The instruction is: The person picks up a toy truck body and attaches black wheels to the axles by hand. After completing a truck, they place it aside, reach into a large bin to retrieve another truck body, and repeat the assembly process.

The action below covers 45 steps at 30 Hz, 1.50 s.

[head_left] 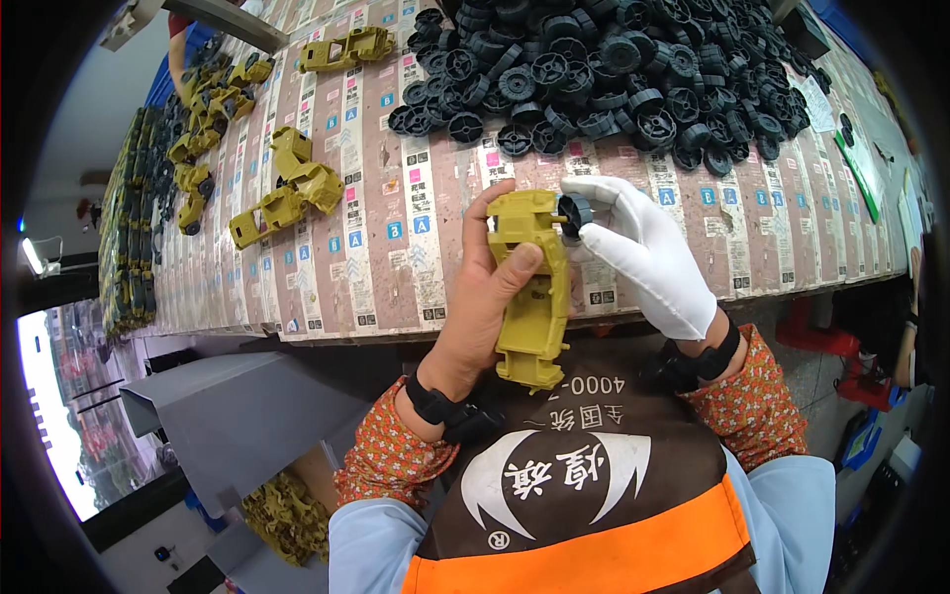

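My bare left hand [482,287] is wrapped round an olive-yellow plastic toy car body [531,322], thumb pressed over its middle. The body is held tilted upright in front of my apron, beyond the table's near edge. In my white-gloved right hand [648,252], a black toy wheel [574,213] is pinched between thumb and fingers. That wheel sits at the axle stub on the body's upper right side; whether it is fully on the stub I cannot tell. Another stub sticks out bare at the body's lower right.
A big heap of black wheels [594,74] covers the back right of the table [396,267]. Yellow car bodies [287,193] lie at the left, with one more [346,49] at the back. A person's arm [178,59] reaches in at far left. A grey bin [247,416] stands below the edge.
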{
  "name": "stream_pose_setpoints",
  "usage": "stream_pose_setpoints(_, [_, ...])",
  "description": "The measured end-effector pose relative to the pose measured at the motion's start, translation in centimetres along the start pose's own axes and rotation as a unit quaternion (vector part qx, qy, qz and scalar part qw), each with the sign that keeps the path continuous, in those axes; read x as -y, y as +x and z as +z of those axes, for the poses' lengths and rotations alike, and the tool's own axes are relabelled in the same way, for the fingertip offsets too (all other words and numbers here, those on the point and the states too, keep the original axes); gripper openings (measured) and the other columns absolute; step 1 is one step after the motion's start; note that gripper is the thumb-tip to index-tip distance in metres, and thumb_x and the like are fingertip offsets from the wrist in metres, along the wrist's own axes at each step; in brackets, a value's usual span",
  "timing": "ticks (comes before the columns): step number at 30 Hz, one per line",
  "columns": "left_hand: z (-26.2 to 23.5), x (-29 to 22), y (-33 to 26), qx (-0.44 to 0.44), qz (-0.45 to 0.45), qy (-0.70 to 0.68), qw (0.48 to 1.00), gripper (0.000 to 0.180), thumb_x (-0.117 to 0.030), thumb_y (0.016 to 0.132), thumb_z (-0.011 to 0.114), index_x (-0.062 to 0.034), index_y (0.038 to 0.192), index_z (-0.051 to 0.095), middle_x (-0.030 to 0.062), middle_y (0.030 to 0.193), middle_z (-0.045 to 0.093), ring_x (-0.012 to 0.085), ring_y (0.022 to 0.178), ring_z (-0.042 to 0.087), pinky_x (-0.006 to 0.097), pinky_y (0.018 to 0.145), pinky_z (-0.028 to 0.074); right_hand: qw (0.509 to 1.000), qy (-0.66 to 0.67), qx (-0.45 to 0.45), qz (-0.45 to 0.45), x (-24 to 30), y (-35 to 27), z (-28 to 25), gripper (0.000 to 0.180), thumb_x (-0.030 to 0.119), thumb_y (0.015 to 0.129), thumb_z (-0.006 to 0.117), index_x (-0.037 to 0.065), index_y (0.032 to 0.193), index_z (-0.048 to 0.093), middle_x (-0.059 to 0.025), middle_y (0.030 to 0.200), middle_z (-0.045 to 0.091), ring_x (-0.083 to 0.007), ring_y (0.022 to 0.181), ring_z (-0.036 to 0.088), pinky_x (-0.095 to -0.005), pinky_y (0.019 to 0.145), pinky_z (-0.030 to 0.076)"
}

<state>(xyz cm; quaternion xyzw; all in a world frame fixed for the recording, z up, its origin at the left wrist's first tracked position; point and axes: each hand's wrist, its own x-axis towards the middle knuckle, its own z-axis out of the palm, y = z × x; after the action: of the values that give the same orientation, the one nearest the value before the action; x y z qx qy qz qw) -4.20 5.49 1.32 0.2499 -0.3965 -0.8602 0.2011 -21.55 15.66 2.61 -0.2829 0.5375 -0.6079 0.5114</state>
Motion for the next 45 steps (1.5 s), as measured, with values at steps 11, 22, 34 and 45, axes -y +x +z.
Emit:
stream_pose_setpoints(11, [-0.1, 1.6, -0.1, 0.007, 0.139, 0.237, 0.962, 0.076, -0.019, 0.100, 0.071, -0.0160, 0.155, 0.020, 0.0097, 0.131, 0.056, 0.0176, 0.115, 0.059, 0.035, 0.100, 0.051, 0.992, -0.096, -0.081, -0.015, -1.0, -2.1, 1.5, 0.054, 0.006, 0.098, 0.062, -0.002, 0.150, 0.050, -0.0156, 0.130, 0.067, -0.0170, 0.115, 0.065, -0.0320, 0.103, 0.050])
stream_pose_setpoints(22, [-1.1, 1.8, -0.2, 0.059, 0.118, 0.305, 0.943, 0.076, -0.024, 0.100, 0.071, -0.0121, 0.154, 0.018, 0.0134, 0.132, 0.049, 0.0215, 0.118, 0.054, 0.037, 0.105, 0.045, 0.986, -0.160, -0.013, -0.047, -2.3, -2.9, 1.6, 0.074, -0.012, 0.080, 0.040, -0.008, 0.153, 0.040, -0.0327, 0.133, 0.063, -0.0360, 0.129, 0.063, -0.0356, 0.108, 0.048])
stream_pose_setpoints(34, [-2.6, -1.5, 0.9, -0.083, 0.091, 0.109, 0.986, 0.084, -0.010, 0.094, 0.075, -0.0192, 0.156, 0.018, 0.0129, 0.129, 0.056, 0.0214, 0.107, 0.064, 0.040, 0.094, 0.057, 0.616, -0.726, -0.129, -0.278, 3.0, 9.3, -0.6, 0.014, 0.019, 0.085, 0.073, 0.006, 0.078, 0.072, -0.0126, 0.082, 0.071, -0.0327, 0.078, 0.072, -0.0445, 0.071, 0.058])
stream_pose_setpoints(45, [-5.3, -1.8, -0.2, -0.065, 0.039, -0.038, 0.996, 0.064, -0.015, 0.099, 0.067, -0.0127, 0.150, 0.029, 0.0138, 0.128, 0.059, 0.0286, 0.113, 0.067, 0.042, 0.090, 0.061, 0.828, -0.556, 0.070, -0.011, 2.2, 4.0, -4.1, 0.028, 0.028, 0.091, 0.067, 0.000, 0.091, 0.069, -0.0195, 0.086, 0.066, -0.0394, 0.087, 0.067, -0.0472, 0.079, 0.052])
